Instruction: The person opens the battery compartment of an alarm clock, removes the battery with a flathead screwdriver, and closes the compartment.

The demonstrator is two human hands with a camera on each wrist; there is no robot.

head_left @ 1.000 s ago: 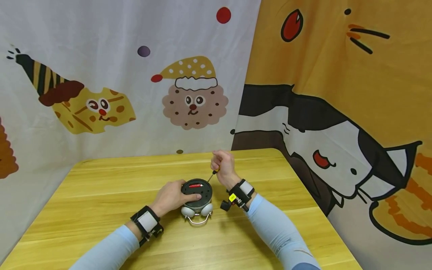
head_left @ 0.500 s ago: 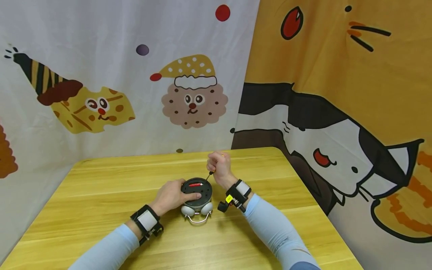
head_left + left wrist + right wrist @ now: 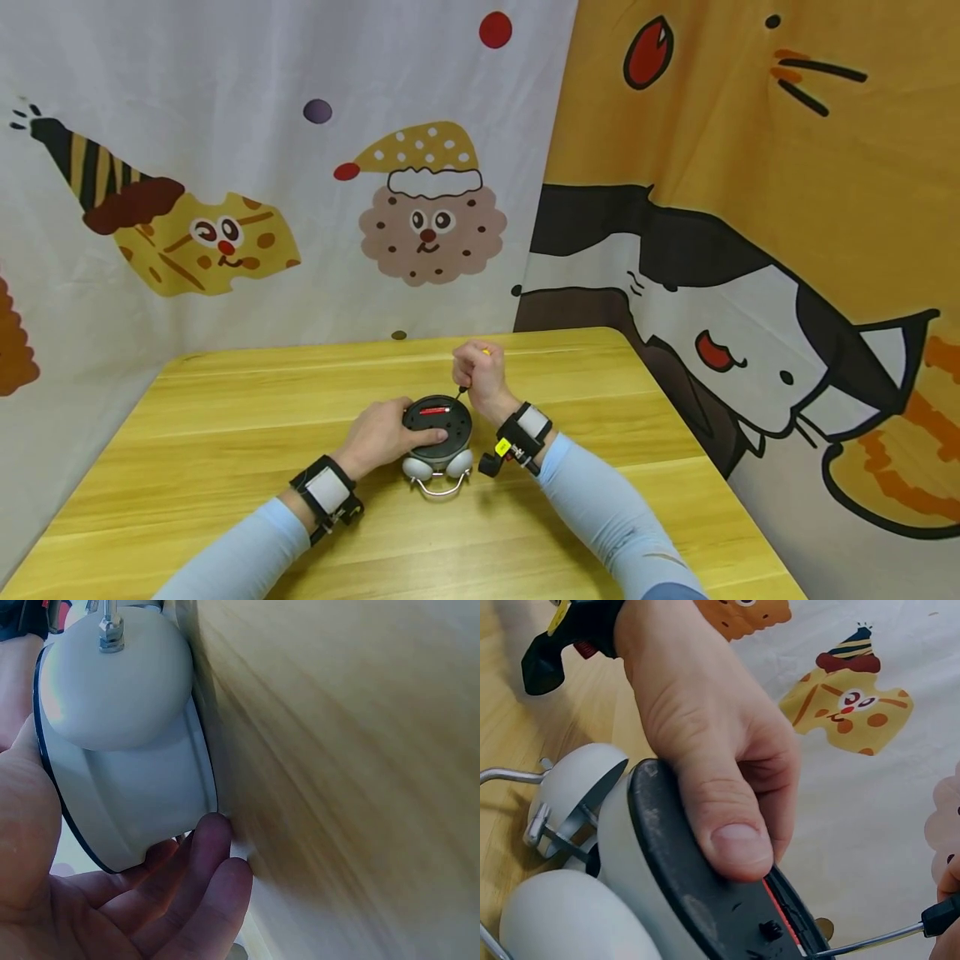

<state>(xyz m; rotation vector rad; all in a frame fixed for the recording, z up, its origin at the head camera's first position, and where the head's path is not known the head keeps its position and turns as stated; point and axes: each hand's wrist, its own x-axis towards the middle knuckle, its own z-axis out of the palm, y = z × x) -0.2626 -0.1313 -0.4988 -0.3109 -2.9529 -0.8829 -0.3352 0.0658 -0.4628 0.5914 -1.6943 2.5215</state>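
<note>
L hand gripped the clock, back up on the table, & R hand, nearer of the 2 to the red bar, gripped the driver, shaft slanting down-left to the bar's R end (contact unclear), bar's axis approx. L–R.

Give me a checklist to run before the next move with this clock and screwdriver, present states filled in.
1. Clock lying back-up on the table: ok.
2. Left hand gripping the clock: ok.
3. Right hand holding the screwdriver: ok.
4. Screwdriver tip near the end of the red strip: ok.
5. Tip seated firmly: cannot tell.
6. Left thumb clear of the tip: ok.
</note>
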